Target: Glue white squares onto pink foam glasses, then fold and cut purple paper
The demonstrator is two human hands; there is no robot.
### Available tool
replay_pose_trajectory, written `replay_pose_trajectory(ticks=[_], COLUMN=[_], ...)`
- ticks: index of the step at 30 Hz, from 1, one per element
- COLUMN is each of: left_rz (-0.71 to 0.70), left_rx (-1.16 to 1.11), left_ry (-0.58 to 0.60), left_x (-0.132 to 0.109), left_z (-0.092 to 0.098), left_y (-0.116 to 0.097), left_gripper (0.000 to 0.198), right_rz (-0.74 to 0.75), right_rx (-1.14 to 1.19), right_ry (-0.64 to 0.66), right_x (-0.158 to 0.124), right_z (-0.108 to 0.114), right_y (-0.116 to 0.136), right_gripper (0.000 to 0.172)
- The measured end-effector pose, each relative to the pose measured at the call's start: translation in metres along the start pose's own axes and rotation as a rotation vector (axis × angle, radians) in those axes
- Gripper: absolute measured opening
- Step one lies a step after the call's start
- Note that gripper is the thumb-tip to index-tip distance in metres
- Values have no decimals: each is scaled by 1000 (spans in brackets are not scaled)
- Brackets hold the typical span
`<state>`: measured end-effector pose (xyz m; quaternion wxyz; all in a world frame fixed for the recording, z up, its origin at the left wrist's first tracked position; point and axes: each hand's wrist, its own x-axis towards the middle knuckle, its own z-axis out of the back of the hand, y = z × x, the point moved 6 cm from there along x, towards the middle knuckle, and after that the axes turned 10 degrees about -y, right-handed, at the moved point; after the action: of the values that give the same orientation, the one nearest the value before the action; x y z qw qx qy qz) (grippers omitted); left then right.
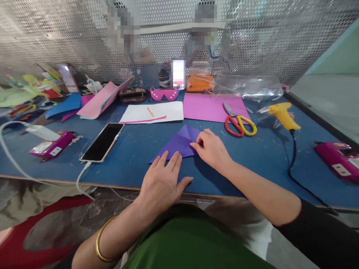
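A folded sheet of purple paper (181, 142) lies on the blue table near its front edge. My left hand (164, 179) rests flat with fingers spread, its fingertips on the paper's lower left edge. At the paper's right side my right hand (210, 147) is closed, thumb and fingers pinching the edge. Behind the paper are a white sheet (165, 108) with a thin pink strip on it and a larger pink-purple sheet (210, 106). Scissors (238, 123) with red and yellow handles lie to the right, partly over the larger sheet.
A yellow glue gun (283, 114) with a black cord and a magenta power strip (339, 160) are at the right. To the left lie a phone (103, 142) on a cable and another magenta strip (53, 145). Pink glasses (164, 94) stand behind, before a perforated metal screen (165, 45).
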<state>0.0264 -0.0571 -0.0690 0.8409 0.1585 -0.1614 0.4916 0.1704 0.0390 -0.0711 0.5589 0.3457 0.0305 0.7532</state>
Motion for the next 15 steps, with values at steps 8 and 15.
replay_pose_trajectory(ticks=[8, 15], left_rz=[0, -5], left_rx=[-44, -84], left_ry=[-8, -37], left_x=[-1, -3], left_z=[1, 1], left_y=[0, 0], left_gripper=[54, 55], right_rz=[508, 442], right_rx=[-68, -203], right_ry=[38, 53], right_x=[-54, -71], right_z=[17, 9], right_y=[60, 74], right_gripper=[32, 44])
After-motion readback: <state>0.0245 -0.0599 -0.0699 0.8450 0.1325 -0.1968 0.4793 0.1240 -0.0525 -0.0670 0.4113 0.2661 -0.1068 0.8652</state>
